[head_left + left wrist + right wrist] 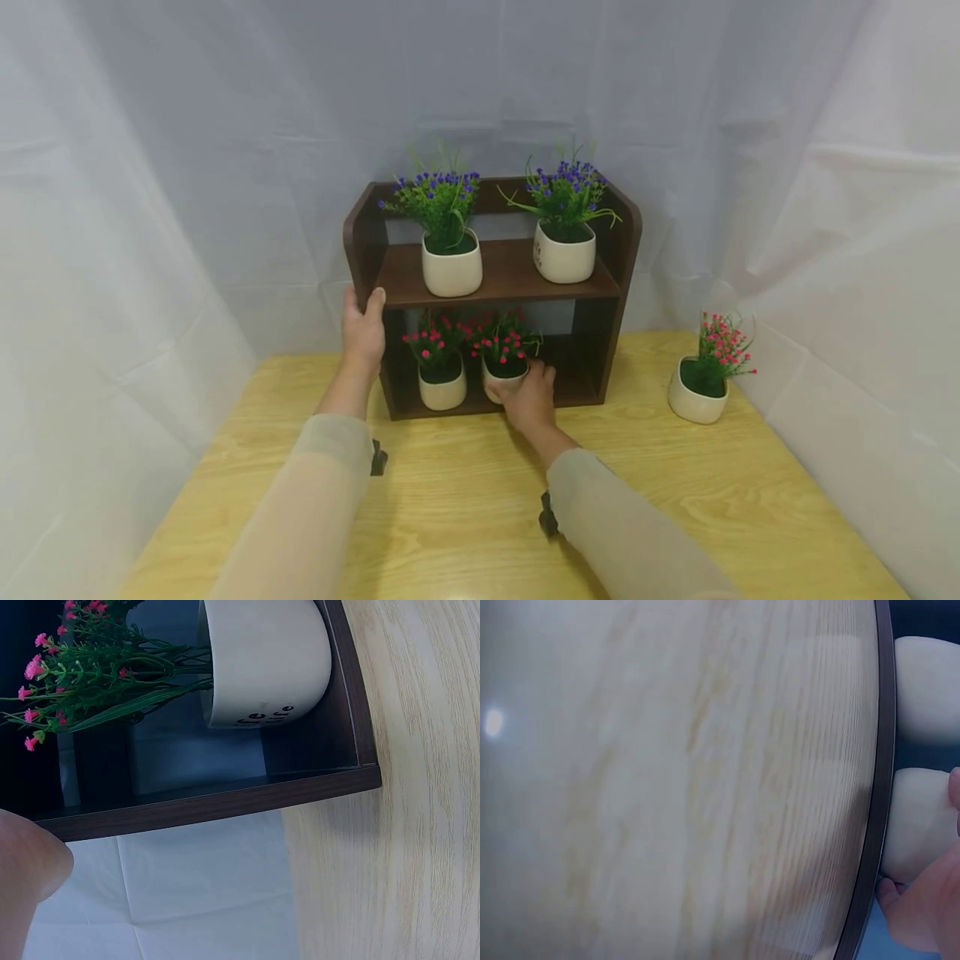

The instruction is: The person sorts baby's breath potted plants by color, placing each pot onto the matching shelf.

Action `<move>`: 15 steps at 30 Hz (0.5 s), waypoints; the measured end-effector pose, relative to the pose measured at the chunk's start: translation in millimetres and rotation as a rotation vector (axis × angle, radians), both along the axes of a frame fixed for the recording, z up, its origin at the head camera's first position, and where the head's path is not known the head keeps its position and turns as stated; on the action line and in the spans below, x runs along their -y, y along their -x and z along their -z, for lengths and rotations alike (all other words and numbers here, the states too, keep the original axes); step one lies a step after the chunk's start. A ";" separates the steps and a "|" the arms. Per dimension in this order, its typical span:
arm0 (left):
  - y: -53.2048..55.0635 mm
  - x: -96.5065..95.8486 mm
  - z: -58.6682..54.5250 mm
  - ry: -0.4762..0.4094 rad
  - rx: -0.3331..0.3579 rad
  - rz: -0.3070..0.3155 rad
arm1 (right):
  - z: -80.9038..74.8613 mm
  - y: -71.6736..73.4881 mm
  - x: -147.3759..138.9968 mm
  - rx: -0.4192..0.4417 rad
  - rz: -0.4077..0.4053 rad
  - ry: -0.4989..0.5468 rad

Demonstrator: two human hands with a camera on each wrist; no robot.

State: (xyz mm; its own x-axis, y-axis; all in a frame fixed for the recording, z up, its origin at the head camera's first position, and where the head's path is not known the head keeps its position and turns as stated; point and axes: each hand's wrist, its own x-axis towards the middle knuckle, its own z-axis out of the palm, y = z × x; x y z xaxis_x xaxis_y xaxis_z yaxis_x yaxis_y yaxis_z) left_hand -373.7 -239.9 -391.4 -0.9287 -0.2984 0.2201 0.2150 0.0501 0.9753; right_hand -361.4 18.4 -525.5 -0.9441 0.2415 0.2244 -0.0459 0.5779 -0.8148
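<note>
A dark brown two-tier wooden shelf (498,287) stands on the table. My left hand (363,337) grips its left side panel, thumb at the front edge; part of that hand shows at the corner of the left wrist view. On the lower tier, my right hand (534,398) holds a white flowerpot (497,383) of pink artificial flowers by its side, fingers around the pot (919,821). Left of it sits another white flowerpot (442,392) with pink flowers; black lettering marks this pot (270,660) in the left wrist view.
Two white pots with purple flowers, a left one (452,271) and a right one (564,257), stand on the upper tier. One more pink-flowered pot (697,400) is on the wooden table (450,492) to the right. White cloth (225,167) hangs behind and at both sides.
</note>
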 end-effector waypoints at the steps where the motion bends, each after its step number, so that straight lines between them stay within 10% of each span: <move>1: 0.3 0.1 0.3 0.001 0.002 0.000 | 0.0 -0.2 -0.1 -0.003 0.003 -0.006; 15: 1.9 0.2 1.6 0.005 -0.042 -0.004 | 6.2 1.4 2.2 -0.059 0.041 -0.010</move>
